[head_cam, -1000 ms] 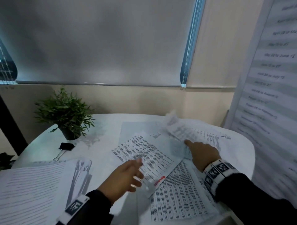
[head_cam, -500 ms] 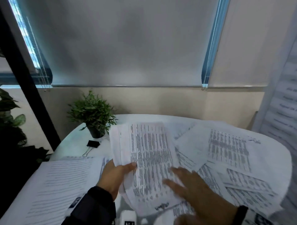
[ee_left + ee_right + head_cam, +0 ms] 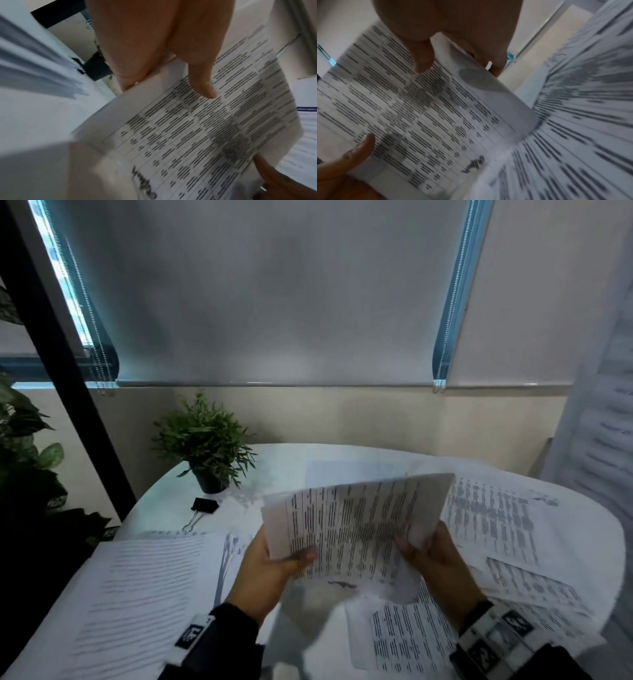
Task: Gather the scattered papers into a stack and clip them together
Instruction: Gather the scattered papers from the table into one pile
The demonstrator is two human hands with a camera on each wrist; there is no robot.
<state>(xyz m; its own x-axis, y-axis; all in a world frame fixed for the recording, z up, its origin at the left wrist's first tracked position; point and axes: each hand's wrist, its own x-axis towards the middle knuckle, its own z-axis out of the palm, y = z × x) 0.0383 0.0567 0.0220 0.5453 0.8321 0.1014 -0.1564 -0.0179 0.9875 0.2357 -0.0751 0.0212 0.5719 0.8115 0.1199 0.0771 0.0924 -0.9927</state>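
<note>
Both hands hold a small bundle of printed sheets [image 3: 356, 525] up off the white table [image 3: 281, 463]. My left hand [image 3: 274, 566] pinches its left edge, thumb on the printed face [image 3: 202, 83]. At the right edge my right hand [image 3: 435, 559] grips the same sheets [image 3: 436, 115] with the thumb on top. More printed papers [image 3: 493, 518] lie scattered on the right and near side [image 3: 407, 638]. A lined sheet [image 3: 137, 594] lies at the near left. A black binder clip [image 3: 204, 505] sits on the table beside the plant pot.
A small potted plant [image 3: 205, 446] stands at the table's back left. Large leafy plants [image 3: 27, 460] and a black post [image 3: 68, 364] stand left of the table. A wall with a drawn blind is behind, a printed board [image 3: 603, 422] at right.
The sheets went from lying on the table to being held up. My right hand left the scattered papers and took hold of the bundle's right edge. The camera view swung left.
</note>
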